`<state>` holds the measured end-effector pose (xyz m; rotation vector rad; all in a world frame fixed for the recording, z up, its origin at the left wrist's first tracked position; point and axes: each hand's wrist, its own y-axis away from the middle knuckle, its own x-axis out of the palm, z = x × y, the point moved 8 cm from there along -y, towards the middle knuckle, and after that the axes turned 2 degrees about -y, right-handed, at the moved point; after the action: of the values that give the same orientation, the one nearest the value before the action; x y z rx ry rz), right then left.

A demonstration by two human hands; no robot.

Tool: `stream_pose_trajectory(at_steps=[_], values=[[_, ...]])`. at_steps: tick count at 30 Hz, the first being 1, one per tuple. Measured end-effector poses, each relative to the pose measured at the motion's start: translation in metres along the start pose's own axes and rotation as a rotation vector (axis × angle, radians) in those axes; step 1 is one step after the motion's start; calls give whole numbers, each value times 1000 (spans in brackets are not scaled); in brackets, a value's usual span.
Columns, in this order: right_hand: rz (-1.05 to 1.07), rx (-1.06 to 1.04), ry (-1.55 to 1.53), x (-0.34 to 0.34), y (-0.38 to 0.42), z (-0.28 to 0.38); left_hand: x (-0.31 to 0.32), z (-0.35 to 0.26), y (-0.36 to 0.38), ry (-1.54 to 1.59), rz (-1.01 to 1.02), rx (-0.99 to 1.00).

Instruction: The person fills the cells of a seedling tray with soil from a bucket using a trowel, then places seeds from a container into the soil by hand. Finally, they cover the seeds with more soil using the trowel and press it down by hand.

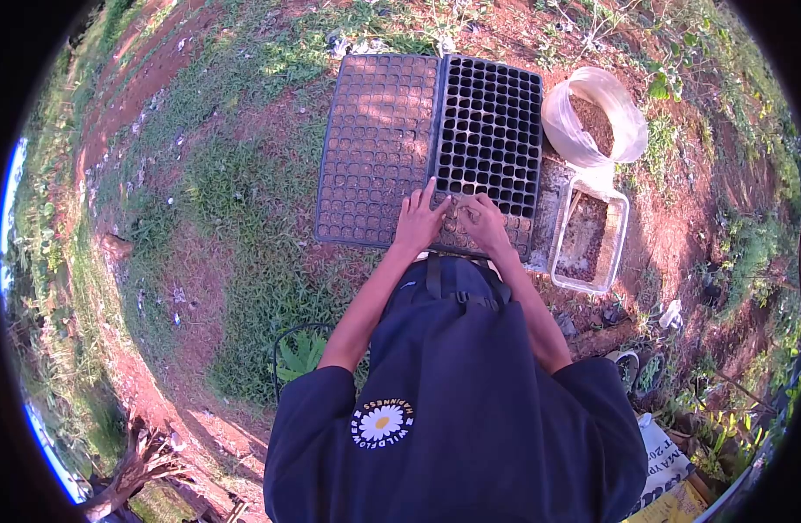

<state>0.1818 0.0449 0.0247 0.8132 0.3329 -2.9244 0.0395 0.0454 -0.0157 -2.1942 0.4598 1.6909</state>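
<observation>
Two black seedling trays lie side by side on the ground. The left seedling tray (378, 148) has its cells filled with brown soil. In the right seedling tray (490, 131), most cells are dark and hollow, while soil covers the rows nearest me. My left hand (419, 223) rests at the inner edges of both trays, its fingers stretched out and apart. Over the soil-covered rows of the right tray is my right hand (487, 225), fingers curled together. Whatever its fingertips may pinch is too small to make out.
Right of the trays stands a translucent round container (631, 122) with brown soil inside. Nearer me is a pale rectangular tub (622, 231) with soil and a stick-like piece in it. Grass and red earth surround them; a printed sack (664, 458) lies at lower right.
</observation>
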Motion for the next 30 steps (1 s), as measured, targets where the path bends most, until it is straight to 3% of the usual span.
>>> stream_pose_trajectory(at_steps=[6,8,9,15,18,30], values=[[-41,24,-73,-6,1,-6,-3,-5,2,-24,-5,50],[-188,87,1,-24,3,-17,-2,-4,3,-30,2,49],[-229,200,-109,-29,5,-27,-2,-4,3,-34,8,53],[-224,410,-90,-27,19,-59,-5,-8,1,-45,5,43],[-188,298,-79,-22,19,-55,-4,-12,-1,-70,14,81],[-149,221,-35,-18,14,-35,-1,-25,-3,-78,54,169]])
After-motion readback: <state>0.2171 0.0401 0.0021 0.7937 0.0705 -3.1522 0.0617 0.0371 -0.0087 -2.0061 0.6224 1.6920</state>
